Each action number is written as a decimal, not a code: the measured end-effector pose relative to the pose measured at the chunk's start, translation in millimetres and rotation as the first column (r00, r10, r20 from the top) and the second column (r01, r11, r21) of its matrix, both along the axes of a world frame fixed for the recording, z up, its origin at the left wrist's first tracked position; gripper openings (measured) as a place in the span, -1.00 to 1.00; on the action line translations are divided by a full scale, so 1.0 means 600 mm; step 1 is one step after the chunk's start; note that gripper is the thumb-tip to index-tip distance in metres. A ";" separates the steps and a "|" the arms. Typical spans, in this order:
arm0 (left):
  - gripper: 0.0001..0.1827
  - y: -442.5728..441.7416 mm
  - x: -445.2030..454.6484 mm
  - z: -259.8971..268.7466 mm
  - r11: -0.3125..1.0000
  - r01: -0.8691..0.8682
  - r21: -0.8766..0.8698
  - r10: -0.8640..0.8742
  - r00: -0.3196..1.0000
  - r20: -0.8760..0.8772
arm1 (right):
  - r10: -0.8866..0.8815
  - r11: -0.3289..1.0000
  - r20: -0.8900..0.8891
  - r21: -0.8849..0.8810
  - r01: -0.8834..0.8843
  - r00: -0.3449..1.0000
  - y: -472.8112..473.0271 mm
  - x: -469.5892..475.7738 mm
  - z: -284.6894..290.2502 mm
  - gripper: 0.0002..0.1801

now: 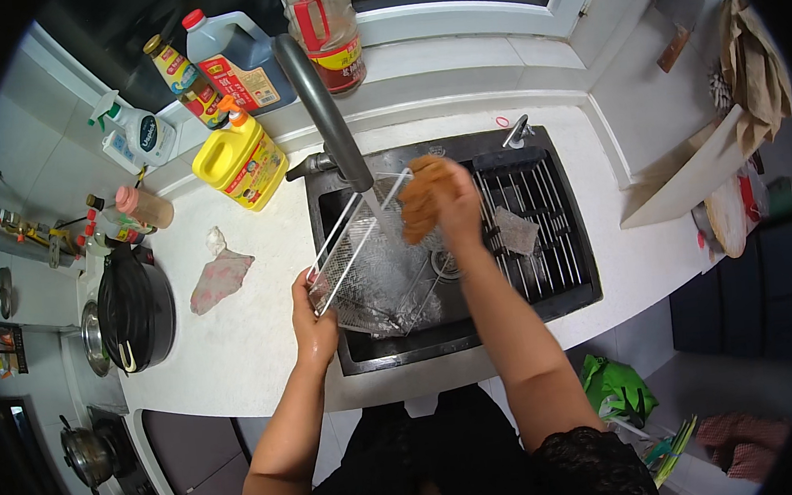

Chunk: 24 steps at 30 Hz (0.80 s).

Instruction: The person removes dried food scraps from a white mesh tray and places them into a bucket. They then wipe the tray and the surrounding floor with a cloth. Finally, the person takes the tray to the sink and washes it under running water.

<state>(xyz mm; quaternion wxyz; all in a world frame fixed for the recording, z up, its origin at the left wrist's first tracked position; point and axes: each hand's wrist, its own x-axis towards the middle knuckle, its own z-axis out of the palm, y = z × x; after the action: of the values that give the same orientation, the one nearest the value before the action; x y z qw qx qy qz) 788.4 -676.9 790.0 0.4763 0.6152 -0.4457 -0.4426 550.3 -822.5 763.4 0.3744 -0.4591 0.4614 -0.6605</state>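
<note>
My left hand (316,318) grips the lower left corner of a white-rimmed wire mesh basket (361,250), tilted over the black sink (412,361). Water runs from the dark grey faucet (322,107) onto the mesh. In my right hand (458,208) is a brown cloth (426,193), bunched beside the basket's upper right edge. Part of the cloth is hidden by my fingers. A drain strainer (445,264) shows at the bottom of the sink.
A roll-up metal rack (548,235) with a grey scouring pad (517,229) covers the sink's right part. Left of the sink are a yellow detergent jug (243,163), a pinkish rag (221,281) and a black pot (137,310). Bottles line the windowsill (437,59).
</note>
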 end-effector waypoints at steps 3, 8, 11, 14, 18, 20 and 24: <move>-0.25 0.009 0.007 0.000 0.999 -0.039 0.034 0.040 0.998 -0.041 | -0.078 0.975 -0.475 -0.221 -0.033 0.876 0.024 0.044 -0.032 -0.59; -0.25 0.009 0.015 -0.004 0.996 -0.052 0.068 0.057 0.996 -0.063 | -0.083 0.952 -0.505 0.216 0.219 0.859 0.048 0.032 -0.212 -0.63; -0.24 0.011 0.023 -0.011 0.993 -0.081 0.083 0.086 0.995 -0.057 | -0.079 0.913 -0.358 0.349 0.212 0.930 0.067 0.021 -0.157 -0.65; -0.23 0.013 0.021 -0.002 0.991 -0.088 0.100 0.097 0.991 -0.091 | -0.128 0.971 -0.301 0.154 0.181 0.945 0.053 0.027 -0.063 -0.63; -0.20 0.022 0.032 -0.025 1.000 -0.013 0.024 0.014 0.999 -0.045 | -0.101 0.989 -0.356 -0.136 0.055 0.929 0.010 0.070 0.069 -0.53; -0.19 0.026 0.027 -0.023 0.999 0.029 0.021 -0.028 0.998 -0.051 | -0.066 0.991 -0.452 -0.133 0.006 0.890 -0.003 0.088 0.080 -0.49; -0.24 0.019 0.009 0.000 0.999 0.016 0.043 -0.011 0.993 -0.121 | -0.118 0.993 -0.665 -0.095 0.073 0.738 -0.004 0.073 0.020 -0.37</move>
<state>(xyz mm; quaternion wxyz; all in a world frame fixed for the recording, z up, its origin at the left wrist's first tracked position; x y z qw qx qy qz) 793.8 -665.5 790.0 0.4856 0.5948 -0.4104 -0.4920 594.1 -825.1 775.2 0.1352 -0.6524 0.5669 -0.4844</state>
